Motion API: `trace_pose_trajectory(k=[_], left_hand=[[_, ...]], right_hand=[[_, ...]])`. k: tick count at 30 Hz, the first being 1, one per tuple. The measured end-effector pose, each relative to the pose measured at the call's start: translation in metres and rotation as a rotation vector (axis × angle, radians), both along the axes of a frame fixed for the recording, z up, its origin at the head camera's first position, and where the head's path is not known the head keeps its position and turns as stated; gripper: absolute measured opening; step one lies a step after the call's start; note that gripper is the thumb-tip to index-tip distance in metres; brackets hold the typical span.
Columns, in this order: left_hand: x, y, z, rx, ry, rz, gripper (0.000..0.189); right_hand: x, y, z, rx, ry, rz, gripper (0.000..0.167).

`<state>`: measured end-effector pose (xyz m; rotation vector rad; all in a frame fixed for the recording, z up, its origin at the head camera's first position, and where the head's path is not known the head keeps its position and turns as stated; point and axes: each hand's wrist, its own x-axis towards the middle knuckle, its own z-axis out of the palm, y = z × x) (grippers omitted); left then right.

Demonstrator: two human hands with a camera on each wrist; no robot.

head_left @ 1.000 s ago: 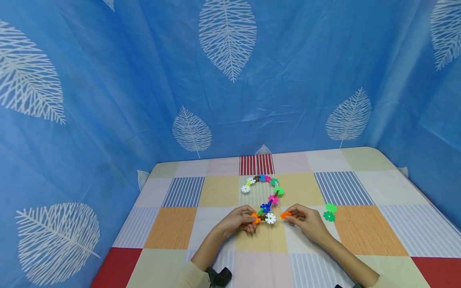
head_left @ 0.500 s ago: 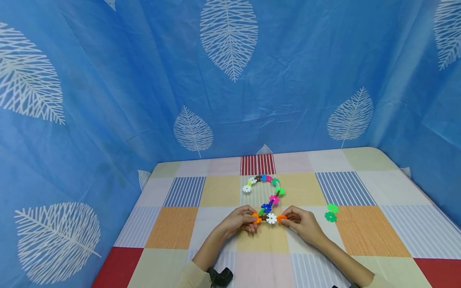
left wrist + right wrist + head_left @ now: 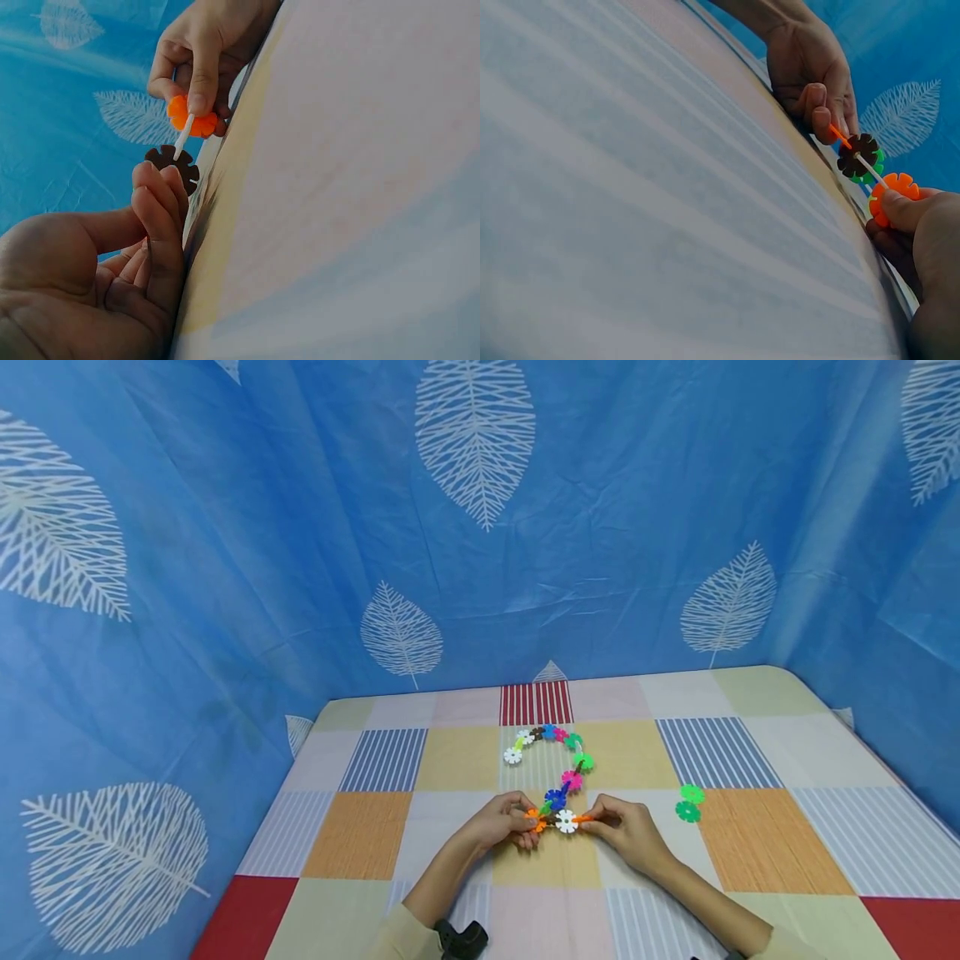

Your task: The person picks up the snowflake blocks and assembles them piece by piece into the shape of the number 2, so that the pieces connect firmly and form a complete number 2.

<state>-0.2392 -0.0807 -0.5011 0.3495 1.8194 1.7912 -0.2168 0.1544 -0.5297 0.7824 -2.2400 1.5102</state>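
Note:
A curved chain of colourful notched plastic snowflake discs [image 3: 549, 732] lies on the cloth, hooking round like a question mark. At its near end my left hand [image 3: 495, 822] pinches an orange snowflake disc [image 3: 536, 817]. Beside that come a brown disc [image 3: 859, 155] and a white disc [image 3: 566, 821]. My right hand [image 3: 630, 833] pinches another orange disc [image 3: 196, 124] between thumb and fingers. In the left wrist view this disc meets the edge of the white one, the two standing crosswise. The fingers hide part of both orange discs.
Two green snowflake discs [image 3: 687, 812] lie to the right of my right hand. A patchwork cloth [image 3: 555, 918] covers the table. Blue curtains [image 3: 600, 527] with white leaves stand behind and at both sides.
My right hand has moved left, bringing its orange disc from apart to against the white disc. That orange disc has turned edge-on. The left hand stays almost where it was.

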Motion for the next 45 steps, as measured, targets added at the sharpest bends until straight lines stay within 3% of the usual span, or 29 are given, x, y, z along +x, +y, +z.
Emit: trace_pose_trajectory(k=[9, 15, 22, 26, 32, 37, 42, 45], left_hand=[[0.000, -0.001, -0.003, -0.019, -0.014, 0.023, 0.010], [-0.001, 0.000, -0.001, -0.037, -0.025, 0.053, 0.010], [-0.001, 0.001, -0.002, -0.049, -0.034, 0.049, 0.011], [-0.002, 0.000, -0.005, -0.057, -0.022, 0.057, 0.012], [-0.001, 0.000, -0.005, -0.066, -0.018, 0.073, 0.012], [-0.001, 0.000, -0.004, -0.066, -0.027, 0.064, 0.013], [-0.002, -0.002, -0.003, -0.045, -0.038, 0.060, 0.012], [-0.004, -0.002, -0.004, -0.020, -0.041, 0.065, 0.012]], right_hand=[[0.001, 0.008, 0.005, 0.103, 0.026, -0.018, 0.015], [-0.010, 0.052, 0.008, 0.190, 0.106, -0.219, 0.027], [-0.009, 0.129, 0.004, 0.348, 0.097, -0.377, 0.032], [-0.005, 0.149, 0.004, 0.381, 0.069, -0.396, 0.032], [-0.006, 0.153, 0.006, 0.402, 0.033, -0.398, 0.026], [-0.006, 0.146, 0.009, 0.256, -0.062, -0.360, 0.021], [-0.004, 0.110, 0.015, -0.009, -0.218, -0.145, 0.026], [-0.001, 0.083, 0.018, -0.138, -0.369, -0.018, 0.032]])
